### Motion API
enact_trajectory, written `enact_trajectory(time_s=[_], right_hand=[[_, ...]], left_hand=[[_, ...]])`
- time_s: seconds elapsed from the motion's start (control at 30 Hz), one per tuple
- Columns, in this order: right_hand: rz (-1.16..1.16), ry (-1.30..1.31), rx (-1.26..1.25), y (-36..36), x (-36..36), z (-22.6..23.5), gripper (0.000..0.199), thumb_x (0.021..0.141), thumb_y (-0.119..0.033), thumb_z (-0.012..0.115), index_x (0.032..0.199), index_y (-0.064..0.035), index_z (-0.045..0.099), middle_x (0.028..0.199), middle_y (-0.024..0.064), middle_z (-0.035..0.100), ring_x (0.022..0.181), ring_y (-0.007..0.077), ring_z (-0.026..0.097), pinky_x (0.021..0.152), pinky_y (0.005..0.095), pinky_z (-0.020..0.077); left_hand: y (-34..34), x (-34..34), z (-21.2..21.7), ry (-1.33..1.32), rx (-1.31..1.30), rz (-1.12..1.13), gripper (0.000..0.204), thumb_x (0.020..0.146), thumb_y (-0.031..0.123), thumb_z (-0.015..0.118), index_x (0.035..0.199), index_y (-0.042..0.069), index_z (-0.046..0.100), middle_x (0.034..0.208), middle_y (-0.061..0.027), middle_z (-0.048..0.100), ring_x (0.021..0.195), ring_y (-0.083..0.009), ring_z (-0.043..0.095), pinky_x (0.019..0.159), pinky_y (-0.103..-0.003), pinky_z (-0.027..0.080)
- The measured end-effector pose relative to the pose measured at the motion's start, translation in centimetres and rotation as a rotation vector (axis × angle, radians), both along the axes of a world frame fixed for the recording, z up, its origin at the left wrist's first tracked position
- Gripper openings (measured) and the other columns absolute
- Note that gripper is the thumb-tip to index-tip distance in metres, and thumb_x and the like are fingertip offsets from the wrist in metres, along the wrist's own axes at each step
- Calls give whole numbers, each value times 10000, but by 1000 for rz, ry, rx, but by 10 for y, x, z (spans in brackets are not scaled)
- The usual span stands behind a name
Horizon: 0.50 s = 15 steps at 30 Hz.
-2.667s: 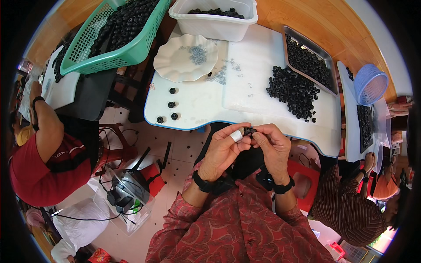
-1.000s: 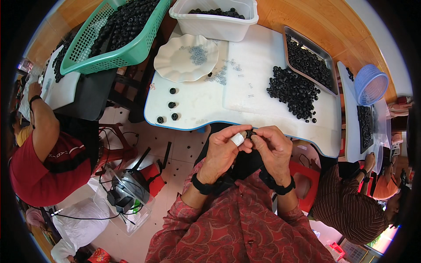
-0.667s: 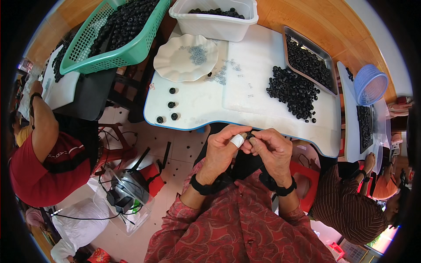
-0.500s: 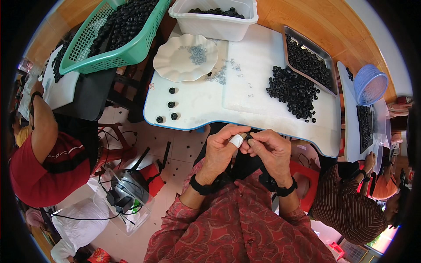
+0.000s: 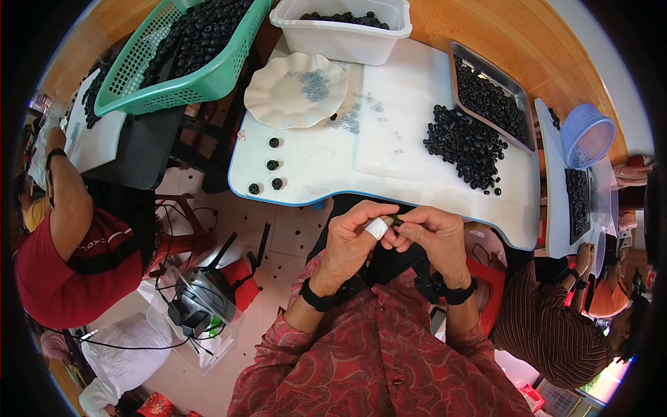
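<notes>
1. fingertips of the left hand [image 5: 351, 236] and right hand [image 5: 439, 238] are pinched close together, both clamped on a small black piece [image 5: 395, 220]; a white wrap [image 5: 376, 228] covers part of a left digit.
2. the small black piece is between the two hands, just off the near edge of the white table [image 5: 326, 179].
3. work on it looks partway: it is in hand, not set down. four black pieces [image 5: 272, 165] sit apart at the table's left and seem done; the black heap [image 5: 462, 142] at the right seems left to do.
4. fingers hide most of it, so i cannot tell its long axis or which way it points.
</notes>
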State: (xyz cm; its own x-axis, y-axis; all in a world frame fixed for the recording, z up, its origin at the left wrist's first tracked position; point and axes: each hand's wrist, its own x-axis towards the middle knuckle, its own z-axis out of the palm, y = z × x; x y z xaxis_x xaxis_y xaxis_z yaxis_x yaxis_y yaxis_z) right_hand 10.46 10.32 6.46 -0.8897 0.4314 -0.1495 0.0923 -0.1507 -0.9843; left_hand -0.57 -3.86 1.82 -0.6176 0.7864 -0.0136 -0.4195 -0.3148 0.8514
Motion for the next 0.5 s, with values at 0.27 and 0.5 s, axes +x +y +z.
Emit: enact_trajectory(time_s=[0.27,0.5], right_hand=[[34,-14,-78,4,-3,-1,80,914,5,663,968,64,664,841,158,709,701,177,701,621,268,595],[54,-8,-164,2,-4,-2,63,909,1,668,943,54,657,816,146,705,701,166,702,619,270,601]], left_hand=[[-2,-2,-2,55,48,18,202,943,-19,593,1125,-34,680,1046,-92,639,809,-113,645,701,-229,529],[-8,-4,2,241,6,44,223,918,-60,582,1109,-25,691,1074,-111,631,851,-132,647,746,-234,530]])
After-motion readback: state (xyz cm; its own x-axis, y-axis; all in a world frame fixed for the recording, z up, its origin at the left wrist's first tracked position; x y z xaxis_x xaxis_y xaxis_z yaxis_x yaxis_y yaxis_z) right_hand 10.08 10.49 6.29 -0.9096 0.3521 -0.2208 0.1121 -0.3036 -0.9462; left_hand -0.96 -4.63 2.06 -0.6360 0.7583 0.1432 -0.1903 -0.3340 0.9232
